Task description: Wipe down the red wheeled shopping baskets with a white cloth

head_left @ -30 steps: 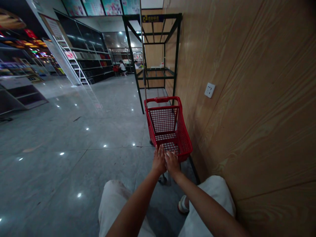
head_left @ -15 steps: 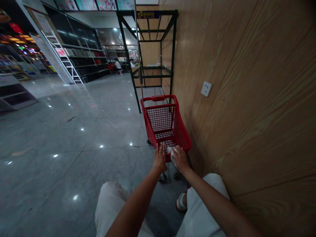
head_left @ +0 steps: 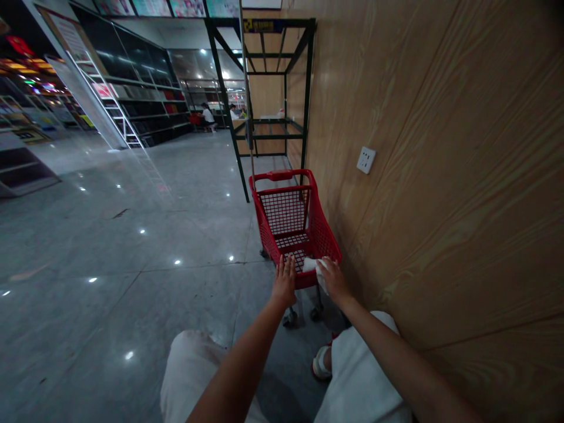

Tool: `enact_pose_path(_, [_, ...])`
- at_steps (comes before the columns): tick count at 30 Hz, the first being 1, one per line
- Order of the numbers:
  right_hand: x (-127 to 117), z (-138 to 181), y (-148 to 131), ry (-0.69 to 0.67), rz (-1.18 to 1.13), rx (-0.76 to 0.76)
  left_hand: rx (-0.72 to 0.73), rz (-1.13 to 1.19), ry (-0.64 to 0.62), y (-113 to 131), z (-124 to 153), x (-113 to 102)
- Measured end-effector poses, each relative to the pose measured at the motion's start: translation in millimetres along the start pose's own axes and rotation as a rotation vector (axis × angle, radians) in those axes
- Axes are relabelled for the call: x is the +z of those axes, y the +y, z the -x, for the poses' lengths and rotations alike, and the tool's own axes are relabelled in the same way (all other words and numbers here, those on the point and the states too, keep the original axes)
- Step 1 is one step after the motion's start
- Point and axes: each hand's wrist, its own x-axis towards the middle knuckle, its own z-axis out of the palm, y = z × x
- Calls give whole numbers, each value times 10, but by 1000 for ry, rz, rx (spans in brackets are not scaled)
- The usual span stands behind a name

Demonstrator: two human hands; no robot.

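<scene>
A small red shopping cart (head_left: 326, 235) with a mesh basket stands in front of my knees, beside the wood-panelled wall. My left hand (head_left: 284, 283) rests on the left part of the basket's near rim, its fingers stretched out over the edge. On the right part of that rim, my right hand (head_left: 331, 278) presses a white cloth (head_left: 310, 265), its fingers bent over it. A corner of the cloth spreads left over the rim. The cart's wheels (head_left: 289, 318) show below the basket, on the floor.
Behind the cart stands a dark metal rack frame (head_left: 308, 88) against the wood wall (head_left: 423, 194), which carries a white socket (head_left: 366, 160). A ladder (head_left: 112, 108) leans near shelves at the left. Farther back a person (head_left: 208, 116) crouches by something red.
My right hand has slid the cloth to the right along the near rim, and more of the cloth shows. My left hand stays on the rim. The view has shifted slightly.
</scene>
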Motion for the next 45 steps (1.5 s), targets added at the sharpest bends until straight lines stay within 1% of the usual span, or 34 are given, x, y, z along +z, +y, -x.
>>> enact_pose_path(2, [91, -13, -201, 27, -18, 4, -12, 15, 3, 53, -24, 21])
enact_pose_path(5, [256, -33, -539, 92, -68, -39, 8, 7, -9, 62, -22, -12])
enact_pose_path(6, [297, -36, -611, 117, -86, -57, 15, -9, -11, 42, -6, -37])
enact_pose_path(8, [342, -37, -659, 144, -122, -113, 22, -56, -13, -23, 48, -90])
enact_pose_path(11, [335, -40, -546, 108, -161, -223, 64, -110, -11, -121, 154, -132])
enact_pose_path(14, [315, -53, -375, 70, -175, -253, 91, -117, 1, -119, 212, -111])
enact_pose_path(16, [314, -64, -270, 59, -186, -260, 67, -118, 18, -40, 199, -88])
enact_pose_path(20, [295, -80, -47, 30, -209, -285, 64, -117, 24, 224, 98, -71])
enact_pose_path(25, [148, -79, 257, -24, -228, -237, 94, -107, -17, 560, 11, -32])
enact_pose_path(27, [77, -84, 369, -47, -250, -194, 127, -80, -48, 641, -5, -36])
enact_pose_path(29, [25, -100, 471, -61, -285, -130, 212, -49, -101, 642, -27, -95])
enact_pose_path(31, [5, -120, 549, -59, -332, -60, 273, -50, -127, 534, -72, -225])
enact_pose_path(32, [8, -126, 572, -50, -355, -24, 270, -70, -119, 437, -105, -313])
enact_pose_path(35, [55, -102, 540, 22, -406, 112, 137, -177, -27, 21, -239, -617])
enact_pose_path(38, [122, 7, 327, 147, -423, 255, 23, -293, 48, -420, -377, -844])
enact_pose_path(39, [143, 51, 221, 193, -421, 282, 10, -326, 56, -537, -409, -877])
enact_pose_path(41, [181, 118, -22, 270, -403, 296, 11, -363, 51, -704, -438, -873])
enact_pose_path(43, [209, 119, -273, 320, -374, 285, 24, -364, 44, -786, -422, -806])
enact_pose_path(45, [217, 36, -491, 339, -345, 255, 36, -350, 51, -807, -378, -728])
